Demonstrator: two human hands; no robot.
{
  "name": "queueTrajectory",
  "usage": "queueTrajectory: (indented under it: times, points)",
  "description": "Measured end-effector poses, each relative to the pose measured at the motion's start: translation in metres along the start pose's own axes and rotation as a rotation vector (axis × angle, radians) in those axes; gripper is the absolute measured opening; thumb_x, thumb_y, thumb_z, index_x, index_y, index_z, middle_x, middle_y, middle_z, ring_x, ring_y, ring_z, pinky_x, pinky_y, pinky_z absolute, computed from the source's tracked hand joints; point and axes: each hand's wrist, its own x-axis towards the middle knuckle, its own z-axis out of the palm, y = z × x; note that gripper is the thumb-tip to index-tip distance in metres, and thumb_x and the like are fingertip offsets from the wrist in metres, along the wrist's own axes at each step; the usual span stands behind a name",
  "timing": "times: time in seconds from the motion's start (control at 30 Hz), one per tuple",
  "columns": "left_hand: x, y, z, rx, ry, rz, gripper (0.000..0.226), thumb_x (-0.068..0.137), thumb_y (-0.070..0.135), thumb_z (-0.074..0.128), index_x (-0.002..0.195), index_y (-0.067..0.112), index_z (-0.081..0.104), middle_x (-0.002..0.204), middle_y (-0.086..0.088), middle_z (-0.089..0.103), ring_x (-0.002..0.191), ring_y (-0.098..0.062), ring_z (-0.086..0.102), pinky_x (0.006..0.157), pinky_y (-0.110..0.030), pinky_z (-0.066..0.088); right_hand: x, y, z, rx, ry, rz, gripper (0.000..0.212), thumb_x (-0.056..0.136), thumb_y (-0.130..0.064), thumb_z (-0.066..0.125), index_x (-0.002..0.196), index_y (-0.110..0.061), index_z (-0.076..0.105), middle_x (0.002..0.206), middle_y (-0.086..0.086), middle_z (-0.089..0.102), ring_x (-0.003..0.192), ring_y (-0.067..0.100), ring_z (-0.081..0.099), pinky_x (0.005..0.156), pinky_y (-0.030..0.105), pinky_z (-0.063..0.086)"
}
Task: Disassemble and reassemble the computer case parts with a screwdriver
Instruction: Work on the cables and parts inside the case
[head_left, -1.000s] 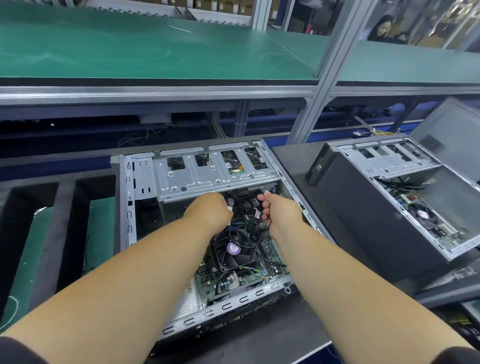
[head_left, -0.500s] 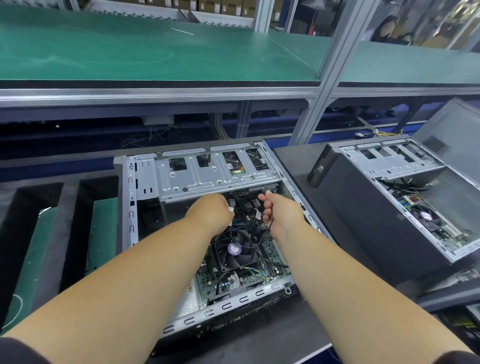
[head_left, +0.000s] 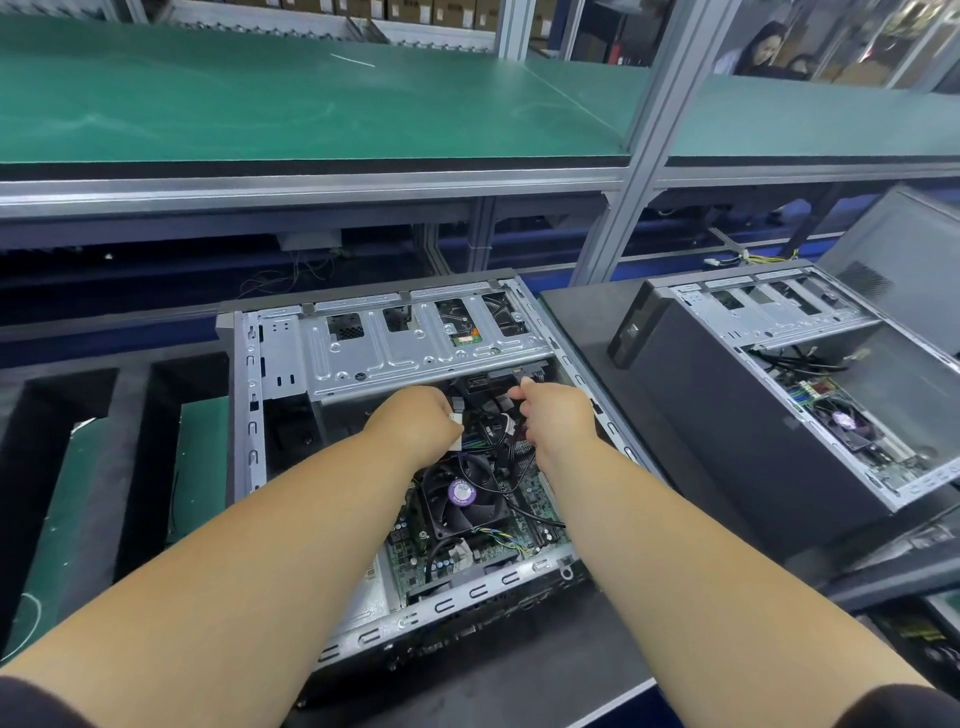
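Your left hand (head_left: 415, 423) pinches a white connector (head_left: 455, 420); your right hand (head_left: 556, 415) grips black cables (head_left: 506, 415) beneath the drive cage (head_left: 415, 353); cable disconnection appears underway inside the computer case (head_left: 249, 415); next, pull squarely; no screwdriver visible.

The curled fingers of the left hand (head_left: 415, 426) are turned away from the camera, so the small white connector (head_left: 455, 420) at its edge shows only in part and the grip on it cannot be made out. The right hand (head_left: 556, 415) covers part of the tangled black cables (head_left: 493, 426), whose ends vanish under the silver perforated drive cage (head_left: 415, 348). The purple round label (head_left: 462, 492) on the black cooling fan is too small to read. The second open grey computer case (head_left: 727, 441) is cut off by the right edge.
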Motion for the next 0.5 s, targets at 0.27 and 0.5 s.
queueTrajectory:
  times: [0.27, 0.5]
  points:
    - [0.002, -0.003, -0.001, -0.067, -0.026, -0.024, 0.011, 0.087, 0.021, 0.061, 0.083, 0.012, 0.065, 0.089, -0.010, 0.065, 0.074, -0.026, 0.054, 0.064, -0.029, 0.043, -0.001, 0.009, -0.002, -0.199, 0.030, -0.192, 0.028, 0.097, -0.032, 0.059, 0.093, -0.007, 0.071, 0.075, 0.001, 0.061, 0.069, 0.021, 0.055, 0.072, 0.038, 0.053]
    - [0.001, 0.000, -0.005, -0.344, -0.120, -0.075, 0.029, 0.081, 0.039, 0.066, 0.072, 0.012, 0.058, 0.077, -0.008, 0.054, 0.069, -0.025, 0.048, 0.066, -0.033, 0.037, -0.001, 0.012, -0.005, -0.160, 0.126, -0.206, 0.032, 0.101, -0.029, 0.055, 0.074, -0.015, 0.064, 0.060, -0.002, 0.057, 0.054, 0.015, 0.049, 0.054, 0.027, 0.034]
